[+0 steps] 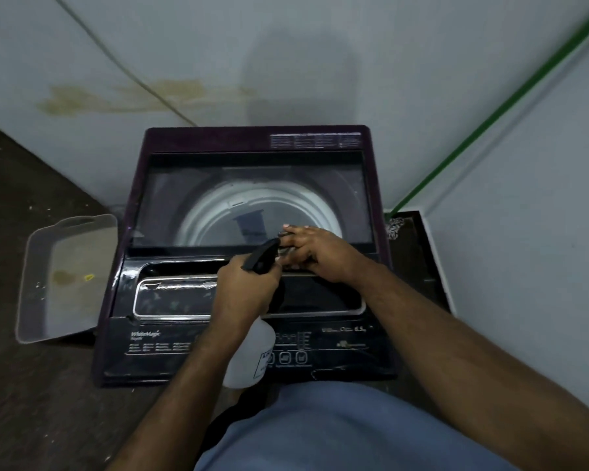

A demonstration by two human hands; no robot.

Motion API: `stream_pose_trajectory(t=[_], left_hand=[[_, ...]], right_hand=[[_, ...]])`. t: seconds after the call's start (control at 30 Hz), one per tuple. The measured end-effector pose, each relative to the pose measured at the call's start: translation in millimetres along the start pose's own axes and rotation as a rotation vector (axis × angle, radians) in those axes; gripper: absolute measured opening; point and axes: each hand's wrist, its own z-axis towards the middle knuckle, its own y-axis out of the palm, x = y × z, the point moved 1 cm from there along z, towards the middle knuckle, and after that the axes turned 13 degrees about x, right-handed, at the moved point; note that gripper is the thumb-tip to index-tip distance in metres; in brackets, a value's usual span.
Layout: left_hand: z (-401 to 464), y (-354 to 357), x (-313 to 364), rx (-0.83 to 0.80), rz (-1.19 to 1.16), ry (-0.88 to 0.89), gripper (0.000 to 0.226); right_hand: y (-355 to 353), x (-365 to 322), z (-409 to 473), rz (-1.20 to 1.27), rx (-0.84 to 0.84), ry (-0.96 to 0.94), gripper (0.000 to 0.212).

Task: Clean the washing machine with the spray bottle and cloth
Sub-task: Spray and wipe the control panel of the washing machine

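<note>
A dark purple top-loading washing machine [170, 348] stands against the wall, its glass lid closed over a white drum. My left hand [242, 290] grips the neck of a white spray bottle [252, 355] with a black trigger head [261, 256], held above the control panel. My right hand [317, 253] is at the nozzle end of the head, its fingers curled round the tip. No cloth is visible.
A translucent plastic tray [65, 277] lies on the dark floor left of the machine. A dark box or stand [419, 253] sits to the right against the white wall. A green pipe [490, 120] runs up the corner.
</note>
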Motion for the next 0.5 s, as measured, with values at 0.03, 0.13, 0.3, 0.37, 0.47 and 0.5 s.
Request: stream_pose_trajectory(t=[0.03, 0.13, 0.3, 0.37, 0.47, 0.5], left_hand=[[-2, 6, 4, -0.021, 0.002, -0.002, 0.019], [-11, 25, 16, -0.096, 0.001, -0.003, 0.017], [-22, 48, 30, -0.176, 0.016, 0.045, 0.009], [-24, 53, 31, -0.189, 0.033, 0.058, 0.008], [-26, 56, 31, -0.214, 0.054, 0.074, 0.009], [-27, 57, 31, -0.217, 0.057, 0.077, 0.009]], right_hand=[[-4, 4, -6, -0.003, 0.013, 0.006, 0.029], [-17, 16, -24, -0.008, 0.041, 0.044, 0.026], [-35, 29, -48, 0.016, 0.067, 0.132, 0.025], [-43, 32, -56, 0.053, 0.084, 0.184, 0.026], [-57, 35, -65, 0.099, 0.108, 0.274, 0.026], [-60, 37, -69, 0.099, 0.121, 0.298, 0.026]])
